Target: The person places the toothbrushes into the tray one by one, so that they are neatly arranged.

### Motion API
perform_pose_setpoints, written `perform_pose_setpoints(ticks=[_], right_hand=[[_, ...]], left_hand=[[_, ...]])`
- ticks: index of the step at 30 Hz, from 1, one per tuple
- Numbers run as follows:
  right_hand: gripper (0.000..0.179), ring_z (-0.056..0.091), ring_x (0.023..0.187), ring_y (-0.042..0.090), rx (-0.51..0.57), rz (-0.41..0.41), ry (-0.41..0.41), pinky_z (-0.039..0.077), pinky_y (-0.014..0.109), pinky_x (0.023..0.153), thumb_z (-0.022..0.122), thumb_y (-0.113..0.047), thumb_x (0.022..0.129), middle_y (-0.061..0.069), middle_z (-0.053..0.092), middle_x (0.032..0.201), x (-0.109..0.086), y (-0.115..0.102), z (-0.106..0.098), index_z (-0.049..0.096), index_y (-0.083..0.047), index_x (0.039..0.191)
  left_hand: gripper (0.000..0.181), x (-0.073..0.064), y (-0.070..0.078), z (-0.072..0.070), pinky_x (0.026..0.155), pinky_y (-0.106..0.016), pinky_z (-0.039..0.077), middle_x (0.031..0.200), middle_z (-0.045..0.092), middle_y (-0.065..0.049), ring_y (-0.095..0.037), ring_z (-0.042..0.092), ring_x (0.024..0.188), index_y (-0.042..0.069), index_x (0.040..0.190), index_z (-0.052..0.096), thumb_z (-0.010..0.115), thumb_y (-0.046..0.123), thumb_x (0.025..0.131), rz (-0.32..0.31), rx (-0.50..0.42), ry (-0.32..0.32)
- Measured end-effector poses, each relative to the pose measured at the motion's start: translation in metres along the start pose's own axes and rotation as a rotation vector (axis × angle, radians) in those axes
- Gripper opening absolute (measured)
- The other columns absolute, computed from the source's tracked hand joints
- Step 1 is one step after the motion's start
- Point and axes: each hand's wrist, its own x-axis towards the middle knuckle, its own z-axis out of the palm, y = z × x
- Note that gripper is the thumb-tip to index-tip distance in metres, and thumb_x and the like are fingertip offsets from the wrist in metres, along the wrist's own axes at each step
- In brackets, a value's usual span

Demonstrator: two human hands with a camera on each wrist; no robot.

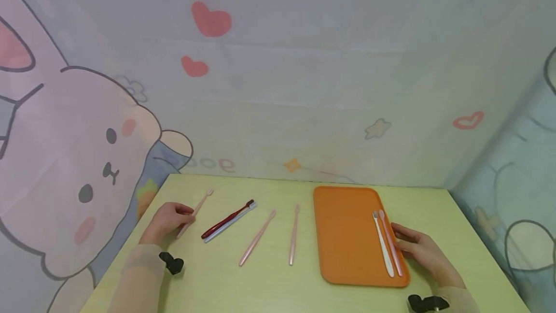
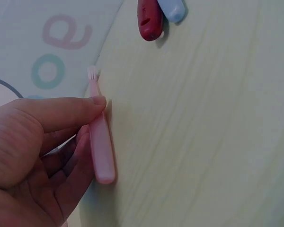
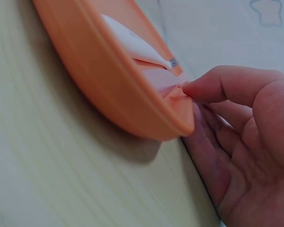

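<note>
At the left of the table, my left hand point(image 1: 167, 220) pinches a pink toothbrush point(image 2: 102, 151) between thumb and fingers. Its pale bristle head points toward the back wall, and its handle lies close over the tabletop. My right hand point(image 1: 429, 256) grips the right rim of an orange tray point(image 1: 347, 240), thumb on the inner side and fingers outside. Inside the tray along that rim lie a white toothbrush point(image 1: 384, 248) and a pink toothbrush point(image 3: 158, 80), side by side. In the right wrist view the thumb tip is right by this pink brush's head.
Right of my left hand, a dark red toothbrush point(image 1: 226, 220) and a light blue toothbrush point(image 1: 230, 224) lie together. Between them and the tray are two more pink toothbrushes, one slanted point(image 1: 256, 239) and one nearly straight point(image 1: 293, 238). A printed cloth point(image 1: 278, 81) hangs behind the table.
</note>
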Motion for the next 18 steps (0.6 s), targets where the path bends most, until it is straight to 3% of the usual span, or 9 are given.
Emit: perform_pose_setpoints(ticks=[4,18], right_hand=[[0.07,0.066,0.121,0.017,0.025,0.007,0.022,0.061,0.03,0.09,0.07,-0.016,0.104,0.032,0.044,0.16,0.0007,-0.0011,0.0022,0.037,0.006,0.162],[0.069,0.066,0.119,0.015,0.057,0.004,0.032,0.062,0.03,0.089,0.069,-0.013,0.104,0.032,0.044,0.16,0.0027,0.0021,0.003,0.037,0.005,0.162]], left_hand=[[0.034,0.0015,0.0008,0.0007,0.074,-0.035,0.056,0.099,0.075,-0.01,-0.023,0.067,0.083,-0.004,0.116,0.077,0.084,0.017,0.09,-0.01,0.011,-0.004],[0.034,0.0033,-0.002,0.0022,0.074,-0.035,0.057,0.097,0.076,-0.007,-0.021,0.067,0.082,-0.004,0.115,0.078,0.083,0.017,0.09,-0.012,0.001,-0.005]])
